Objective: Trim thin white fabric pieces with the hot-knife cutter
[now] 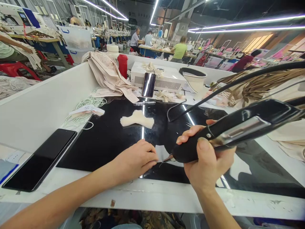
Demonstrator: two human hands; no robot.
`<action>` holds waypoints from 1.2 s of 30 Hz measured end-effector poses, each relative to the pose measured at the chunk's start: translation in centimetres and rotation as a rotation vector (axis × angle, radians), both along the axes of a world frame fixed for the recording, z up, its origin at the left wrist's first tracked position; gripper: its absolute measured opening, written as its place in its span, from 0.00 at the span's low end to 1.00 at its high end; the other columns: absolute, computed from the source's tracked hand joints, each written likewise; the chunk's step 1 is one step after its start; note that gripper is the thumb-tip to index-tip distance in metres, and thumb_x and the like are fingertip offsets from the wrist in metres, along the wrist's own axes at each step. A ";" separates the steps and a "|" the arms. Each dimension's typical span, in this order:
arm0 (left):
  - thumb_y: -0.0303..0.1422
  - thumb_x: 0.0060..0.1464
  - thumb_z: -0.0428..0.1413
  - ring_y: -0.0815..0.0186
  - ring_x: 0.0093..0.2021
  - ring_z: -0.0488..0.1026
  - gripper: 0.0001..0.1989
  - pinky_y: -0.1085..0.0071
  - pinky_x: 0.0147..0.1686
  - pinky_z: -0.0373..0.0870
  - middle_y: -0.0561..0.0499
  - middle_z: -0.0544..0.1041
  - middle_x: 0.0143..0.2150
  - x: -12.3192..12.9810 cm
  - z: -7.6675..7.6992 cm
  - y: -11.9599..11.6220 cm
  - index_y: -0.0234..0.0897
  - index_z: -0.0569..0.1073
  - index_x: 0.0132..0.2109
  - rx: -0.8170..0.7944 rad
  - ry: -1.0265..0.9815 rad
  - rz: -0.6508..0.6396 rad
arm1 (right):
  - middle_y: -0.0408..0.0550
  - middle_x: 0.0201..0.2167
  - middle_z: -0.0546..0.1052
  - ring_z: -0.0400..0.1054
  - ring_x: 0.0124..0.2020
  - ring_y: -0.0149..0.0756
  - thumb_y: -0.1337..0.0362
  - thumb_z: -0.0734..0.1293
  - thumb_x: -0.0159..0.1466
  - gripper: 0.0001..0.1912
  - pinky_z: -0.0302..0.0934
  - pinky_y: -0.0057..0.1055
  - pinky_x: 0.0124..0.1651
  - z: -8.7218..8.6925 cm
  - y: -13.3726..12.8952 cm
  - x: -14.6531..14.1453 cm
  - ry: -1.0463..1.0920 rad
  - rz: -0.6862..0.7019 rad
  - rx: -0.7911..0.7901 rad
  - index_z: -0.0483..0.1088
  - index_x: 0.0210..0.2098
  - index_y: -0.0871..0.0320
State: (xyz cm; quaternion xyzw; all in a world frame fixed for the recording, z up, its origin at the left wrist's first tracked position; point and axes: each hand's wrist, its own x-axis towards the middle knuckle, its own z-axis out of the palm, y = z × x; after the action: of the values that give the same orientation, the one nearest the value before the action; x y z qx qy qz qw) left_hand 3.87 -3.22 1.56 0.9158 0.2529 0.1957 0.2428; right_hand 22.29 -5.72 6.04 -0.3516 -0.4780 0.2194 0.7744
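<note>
My right hand (208,162) is wrapped round a black corded hand tool (228,130), whose thin metal tip points left. Close to that tip, my left hand (140,157) has its fingers pressed together in a pinch over the glossy black panel (107,140); what they hold is too small to make out. Beyond my left hand, a cream fuzzy piece (137,119) with a curved outline lies flat on the panel. Metal tweezers (144,103) rest near the panel's far edge.
A dark phone (40,160) lies at the left, beside pale green cord (91,101). At the back stand a red bottle (123,66), a white vented box (158,76) and an upright phone (149,85). Beige fabric (107,73) hangs over the rim. People sit farther off.
</note>
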 end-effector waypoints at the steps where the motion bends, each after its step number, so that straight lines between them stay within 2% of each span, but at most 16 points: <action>1: 0.28 0.70 0.54 0.61 0.49 0.76 0.08 0.56 0.64 0.67 0.48 0.78 0.48 0.0 0.0 0.0 0.39 0.79 0.48 -0.003 0.008 0.000 | 0.38 0.31 0.77 0.71 0.25 0.33 0.62 0.74 0.62 0.19 0.69 0.37 0.31 0.0 0.0 0.1 -0.006 0.002 0.001 0.70 0.51 0.51; 4: 0.28 0.71 0.54 0.61 0.49 0.75 0.09 0.57 0.64 0.67 0.48 0.78 0.47 0.0 0.1 0.1 0.39 0.80 0.48 -0.022 0.020 -0.007 | 0.38 0.30 0.77 0.71 0.24 0.33 0.62 0.75 0.61 0.19 0.69 0.35 0.29 0.2 0.1 0.4 0.023 0.001 0.005 0.71 0.50 0.52; 7: 0.26 0.67 0.58 0.58 0.55 0.73 0.09 0.58 0.63 0.67 0.47 0.78 0.52 -0.2 0.3 0.2 0.39 0.79 0.51 -0.062 0.000 -0.039 | 0.38 0.30 0.77 0.71 0.24 0.32 0.61 0.76 0.60 0.19 0.69 0.33 0.28 0.4 -0.1 0.3 0.083 0.015 0.011 0.72 0.49 0.53; 11: 0.27 0.61 0.65 0.55 0.59 0.70 0.14 0.57 0.65 0.66 0.46 0.78 0.57 -0.5 0.9 0.2 0.39 0.79 0.54 -0.119 0.003 -0.074 | 0.38 0.31 0.77 0.71 0.24 0.32 0.59 0.76 0.59 0.20 0.70 0.33 0.28 0.3 -0.8 -0.4 0.108 0.071 0.001 0.72 0.49 0.52; 15: 0.27 0.60 0.66 0.55 0.61 0.70 0.16 0.56 0.67 0.63 0.46 0.77 0.59 -0.6 1.2 0.3 0.40 0.79 0.55 -0.144 0.027 -0.079 | 0.38 0.32 0.77 0.71 0.25 0.32 0.58 0.76 0.60 0.21 0.70 0.33 0.28 -0.1 -1.1 -1.1 0.117 0.120 -0.012 0.71 0.50 0.51; 22: 0.31 0.59 0.68 0.53 0.62 0.68 0.18 0.54 0.67 0.62 0.45 0.76 0.60 -0.8 1.4 0.7 0.41 0.78 0.56 -0.154 0.052 -0.106 | 0.39 0.31 0.77 0.71 0.26 0.32 0.60 0.76 0.61 0.20 0.70 0.32 0.29 0.2 -1.3 -1.5 0.120 0.126 -0.051 0.70 0.50 0.52; 27: 0.33 0.57 0.70 0.53 0.61 0.68 0.18 0.57 0.65 0.63 0.46 0.77 0.60 -0.7 1.6 0.7 0.40 0.79 0.54 -0.165 0.036 -0.105 | 0.40 0.33 0.76 0.70 0.28 0.32 0.57 0.76 0.61 0.21 0.69 0.32 0.30 -0.1 -2.1 -1.9 0.131 0.179 -0.046 0.70 0.51 0.50; 31: 0.33 0.57 0.70 0.54 0.61 0.68 0.15 0.59 0.64 0.64 0.46 0.77 0.59 -0.7 1.7 0.7 0.39 0.80 0.51 -0.159 0.056 -0.112 | 0.40 0.34 0.76 0.71 0.29 0.32 0.59 0.75 0.64 0.19 0.70 0.33 0.32 -0.5 -2.4 -2.1 0.104 0.205 -0.051 0.70 0.52 0.50; 34: 0.33 0.55 0.71 0.55 0.58 0.70 0.16 0.60 0.63 0.64 0.47 0.78 0.55 -0.8 1.9 0.8 0.40 0.81 0.50 -0.132 0.050 -0.119 | 0.40 0.34 0.77 0.71 0.29 0.32 0.59 0.75 0.64 0.19 0.71 0.32 0.32 -0.3 -2.4 -1.8 0.102 0.234 -0.062 0.70 0.52 0.50; 36: 0.34 0.55 0.71 0.56 0.55 0.71 0.14 0.58 0.65 0.63 0.48 0.79 0.51 -0.9 1.8 0.8 0.40 0.81 0.47 -0.117 0.039 -0.117 | 0.40 0.33 0.77 0.71 0.28 0.32 0.60 0.76 0.63 0.19 0.71 0.32 0.30 0.1 -2.2 -1.1 0.101 0.206 -0.050 0.71 0.51 0.51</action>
State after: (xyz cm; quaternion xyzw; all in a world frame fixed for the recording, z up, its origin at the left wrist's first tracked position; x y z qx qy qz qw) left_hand 2.94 -2.41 3.39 0.9169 0.2146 0.1480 0.3021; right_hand 21.20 -7.90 6.19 -0.3086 -0.4662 0.3270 0.7619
